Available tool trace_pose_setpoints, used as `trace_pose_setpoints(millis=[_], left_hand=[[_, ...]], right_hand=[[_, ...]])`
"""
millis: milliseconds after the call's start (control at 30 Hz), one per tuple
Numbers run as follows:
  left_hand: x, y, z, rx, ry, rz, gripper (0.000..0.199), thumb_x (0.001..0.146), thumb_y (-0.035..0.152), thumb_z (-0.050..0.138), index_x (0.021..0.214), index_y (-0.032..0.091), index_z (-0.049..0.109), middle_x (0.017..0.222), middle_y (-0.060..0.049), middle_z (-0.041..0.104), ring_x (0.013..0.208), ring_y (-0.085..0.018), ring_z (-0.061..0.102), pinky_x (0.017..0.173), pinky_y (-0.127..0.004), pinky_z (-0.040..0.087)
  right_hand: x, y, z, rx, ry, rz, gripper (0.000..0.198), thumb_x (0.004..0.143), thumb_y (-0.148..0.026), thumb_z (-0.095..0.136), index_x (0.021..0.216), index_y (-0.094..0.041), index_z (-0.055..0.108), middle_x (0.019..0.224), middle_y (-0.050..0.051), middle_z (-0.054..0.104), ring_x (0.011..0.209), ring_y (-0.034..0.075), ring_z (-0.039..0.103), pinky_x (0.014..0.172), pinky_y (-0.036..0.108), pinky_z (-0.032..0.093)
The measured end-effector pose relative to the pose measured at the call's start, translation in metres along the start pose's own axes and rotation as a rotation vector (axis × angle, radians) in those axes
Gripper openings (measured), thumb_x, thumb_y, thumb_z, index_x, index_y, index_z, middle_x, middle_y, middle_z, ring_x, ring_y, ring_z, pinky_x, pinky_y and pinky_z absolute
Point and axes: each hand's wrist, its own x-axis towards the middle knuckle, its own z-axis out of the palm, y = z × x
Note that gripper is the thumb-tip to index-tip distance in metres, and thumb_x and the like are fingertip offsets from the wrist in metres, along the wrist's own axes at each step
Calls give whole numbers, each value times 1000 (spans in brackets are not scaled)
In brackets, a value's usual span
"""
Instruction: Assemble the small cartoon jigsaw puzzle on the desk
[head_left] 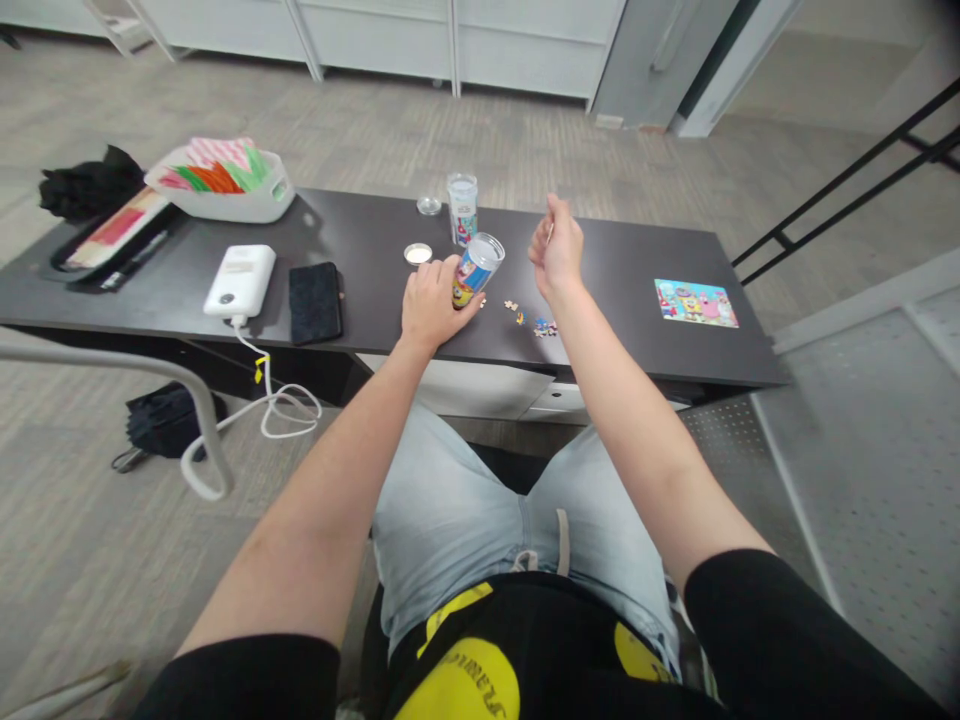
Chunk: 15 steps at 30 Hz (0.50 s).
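My left hand (pixel 431 305) is closed around a small clear can (pixel 478 268) with a colourful cartoon label. The can is tilted to the right, its open rim facing up. To the right of it my right hand (pixel 557 248) is raised over the table with curled fingers; a small pale bit shows at them, too little to name. Between and below the hands lie several loose jigsaw puzzle pieces (pixel 541 328). Behind the held can a second clear can (pixel 463 208) stands upright. Two round lids, one clear (pixel 429 205) and one white (pixel 418 254), lie to its left.
On the dark table (pixel 615 345), a cartoon picture card (pixel 696 303) lies at the right. Toward the left are a black wallet-like case (pixel 315 303), a white power bank (pixel 241 281) with a hanging cable, and a white basket (pixel 225 200) of colourful packets.
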Motion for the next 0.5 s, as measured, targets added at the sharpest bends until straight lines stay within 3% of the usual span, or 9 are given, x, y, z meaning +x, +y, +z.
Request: trace_pose_setpoints(millis=[67, 200, 300, 500], left_hand=[[-1, 0, -1, 12, -6, 14, 79, 114, 58, 76, 180, 16, 66, 163, -30, 79, 157, -57, 68, 134, -68, 55], [-3, -1, 1, 49, 4, 36, 75, 117, 55, 78, 181, 18, 67, 159, -27, 79, 156, -54, 69, 132, -63, 55], [-3, 0, 1, 76, 8, 43, 73, 118, 54, 79, 181, 19, 67, 160, -26, 80, 154, -52, 70, 131, -62, 55], [-4, 3, -1, 91, 4, 35, 72, 118, 53, 80, 180, 17, 69, 159, -26, 81, 152, -52, 71, 128, -62, 56]], right_hand=[[14, -10, 18, 105, 3, -17, 96, 112, -107, -16, 91, -34, 43, 82, 1, 44, 74, 25, 63, 65, 37, 52], [21, -31, 49, 438, 24, -35, 88, 113, -118, 18, 86, -35, 29, 75, -6, 31, 63, 17, 38, 59, 30, 39], [16, -43, 62, 632, 46, 11, 89, 111, -118, 44, 83, -35, 27, 71, -7, 28, 60, 17, 27, 52, 32, 31], [18, -39, 65, 690, 26, 11, 92, 100, -124, 56, 84, -36, 34, 75, -4, 40, 62, 19, 35, 55, 35, 36]])
